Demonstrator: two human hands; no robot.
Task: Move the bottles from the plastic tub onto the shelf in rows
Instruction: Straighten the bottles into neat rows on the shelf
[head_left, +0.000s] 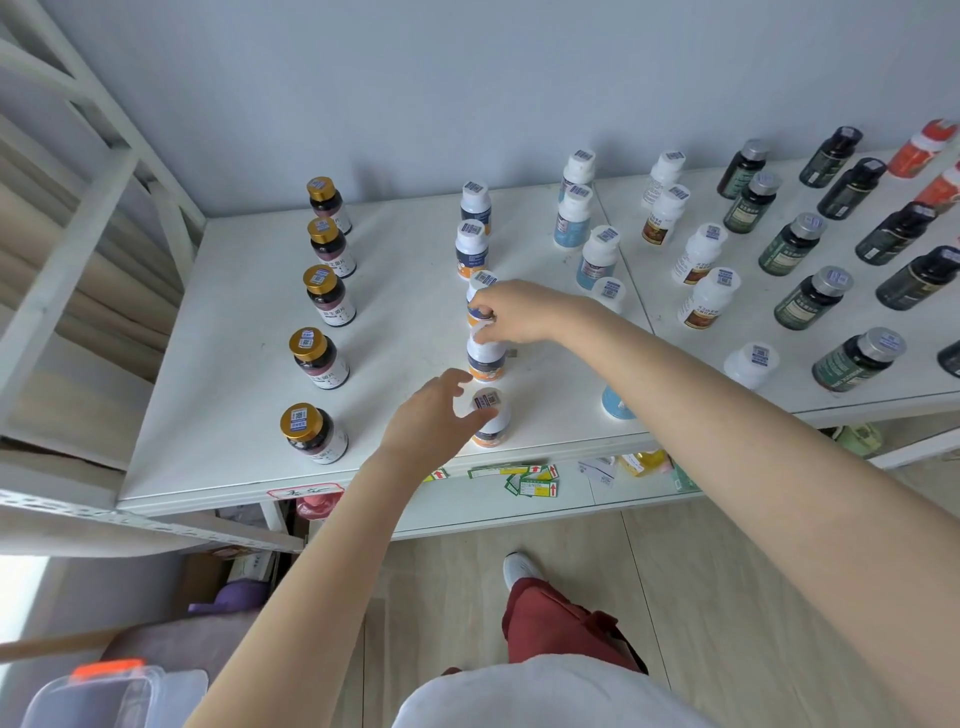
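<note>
Left hand (426, 421): fingers curled round the cap of the front bottle (491, 410), which stands at their 3 o'clock by the shelf (234, 364) edge. Right hand (519, 312): fingers pinching the middle bottle (480, 286), at their 9 o'clock in the same row.

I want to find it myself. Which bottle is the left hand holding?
On the white shelf, find the second row from the left, beside the gold caps. It is the front bottle, nearest the edge, white cap gripped by the left hand; the right hand holds the middle bottle.
</note>
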